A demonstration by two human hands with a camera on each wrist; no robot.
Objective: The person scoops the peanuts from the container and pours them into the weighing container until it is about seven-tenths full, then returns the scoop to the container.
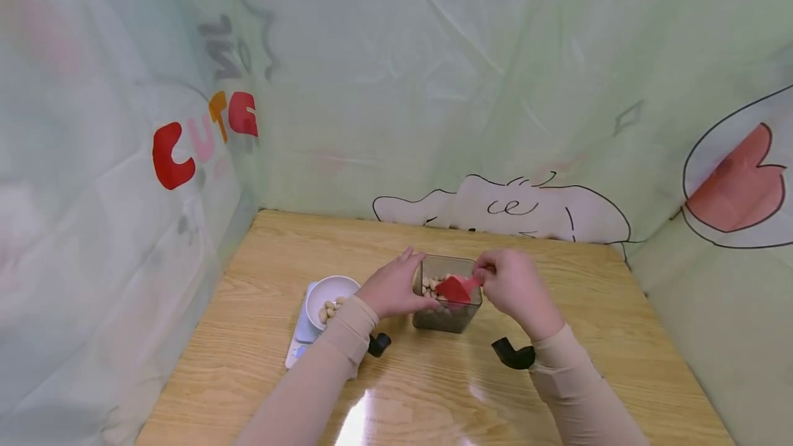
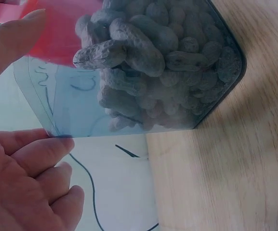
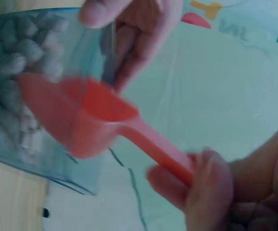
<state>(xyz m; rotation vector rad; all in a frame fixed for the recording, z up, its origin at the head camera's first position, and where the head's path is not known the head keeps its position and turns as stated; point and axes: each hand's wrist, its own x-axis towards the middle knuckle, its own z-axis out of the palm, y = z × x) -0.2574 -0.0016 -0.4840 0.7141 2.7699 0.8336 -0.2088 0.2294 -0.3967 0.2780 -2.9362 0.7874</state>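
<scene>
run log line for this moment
left hand: grips translucent container; right hand: holds red scoop, head in container; peanuts: in container and white bowl

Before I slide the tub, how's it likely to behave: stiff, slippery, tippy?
Probably stiff: the tub's see-through walls look flat and hold their shape under the left hand. Likely bottom-heavy, so not too tippy: peanuts are piled in its lower part. Maybe slippery to grip, since the walls look smooth.

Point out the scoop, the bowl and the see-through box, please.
Scoop (image 3: 129, 127): right wrist view, where its handle meets its cup.
Bowl (image 1: 334, 288): head view, on its bare inside.
Box (image 2: 81, 108): left wrist view, on its see-through wall.
</scene>
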